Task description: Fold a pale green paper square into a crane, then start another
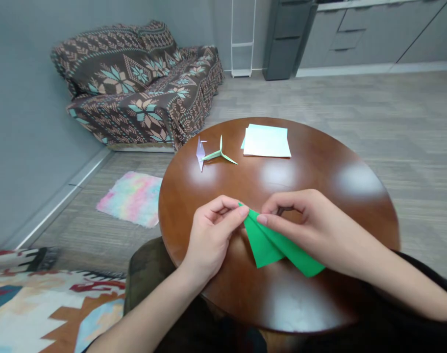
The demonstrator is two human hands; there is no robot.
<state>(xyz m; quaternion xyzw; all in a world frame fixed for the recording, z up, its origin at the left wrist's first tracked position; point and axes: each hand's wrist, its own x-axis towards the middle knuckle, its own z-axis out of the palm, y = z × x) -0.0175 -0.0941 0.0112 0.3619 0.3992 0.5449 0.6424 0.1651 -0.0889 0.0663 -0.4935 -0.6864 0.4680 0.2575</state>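
A folded piece of bright green paper (271, 242) lies low over the round brown wooden table (319, 196), near its front. My left hand (212, 235) pinches the paper's pointed top corner between thumb and fingers. My right hand (304, 220) rests across the paper from the right, its fingertips pressed on the same corner. Both hands are closed on the paper.
Farther back on the table stand a small lilac paper crane (200, 153), a pale green folded paper figure (220, 155) and a stack of pale paper sheets (266, 141). A patterned sofa (142, 83) is beyond, a pastel mat (132, 197) on the floor at left.
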